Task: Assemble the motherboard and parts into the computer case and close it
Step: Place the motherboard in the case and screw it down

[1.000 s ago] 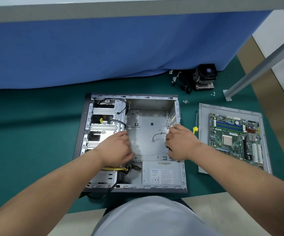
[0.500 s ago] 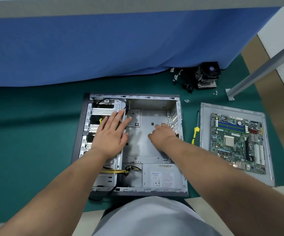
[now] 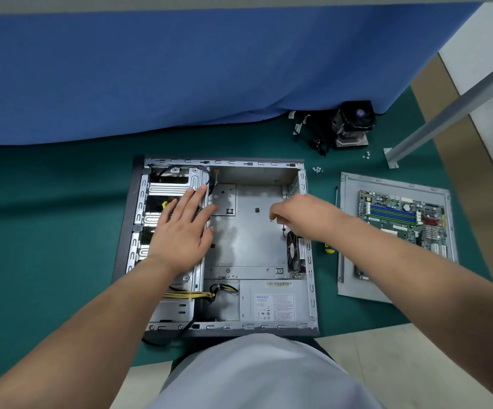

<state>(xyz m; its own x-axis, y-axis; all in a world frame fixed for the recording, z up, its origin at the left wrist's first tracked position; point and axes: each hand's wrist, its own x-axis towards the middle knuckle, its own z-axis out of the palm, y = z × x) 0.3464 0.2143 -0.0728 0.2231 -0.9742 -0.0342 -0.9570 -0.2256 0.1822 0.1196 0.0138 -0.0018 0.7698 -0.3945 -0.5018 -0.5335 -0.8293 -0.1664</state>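
- I see the open computer case (image 3: 224, 246) lying on the green mat (image 3: 47, 216).
- The motherboard (image 3: 401, 219) rests on the side panel (image 3: 354, 284), right of it.
- My left hand (image 3: 180, 231) lies flat on the drive cage (image 3: 171, 187), fingers spread.
- My right hand (image 3: 304, 216) hangs over the case floor, fingers curled; whether they pinch anything, I cannot tell.

Spread across the floor, a dark green mat (image 3: 47, 231) — smooth, reaching from the left edge to the tan strip of flooring (image 3: 457, 149) on the right. Behind it, a hanging blue cloth (image 3: 180, 78), its hem resting on the mat. At far right, a slanted grey metal leg (image 3: 457, 107) ending in a small bolted foot plate (image 3: 391, 157) — white wall beyond. Nearest the camera, pale beige floor tiles (image 3: 416, 361).
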